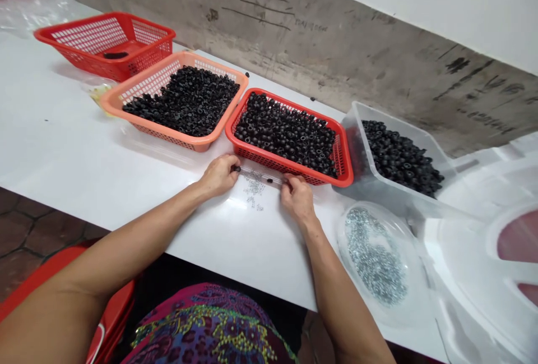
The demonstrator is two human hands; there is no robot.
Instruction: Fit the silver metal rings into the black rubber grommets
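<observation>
Patterned lap cloth (205, 325) is under the edge of white table (84, 128); left hand (218, 176) and right hand (298, 198) have fingers closed on a thin clear rod (260, 176), just beside a red basket (290, 167).

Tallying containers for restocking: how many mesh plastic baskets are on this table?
3. The far red mesh basket is leftmost, nearly empty; the orange mesh basket is next, heaped with black pieces; the near red mesh basket follows, also filled. Others may lie out of view.
</observation>
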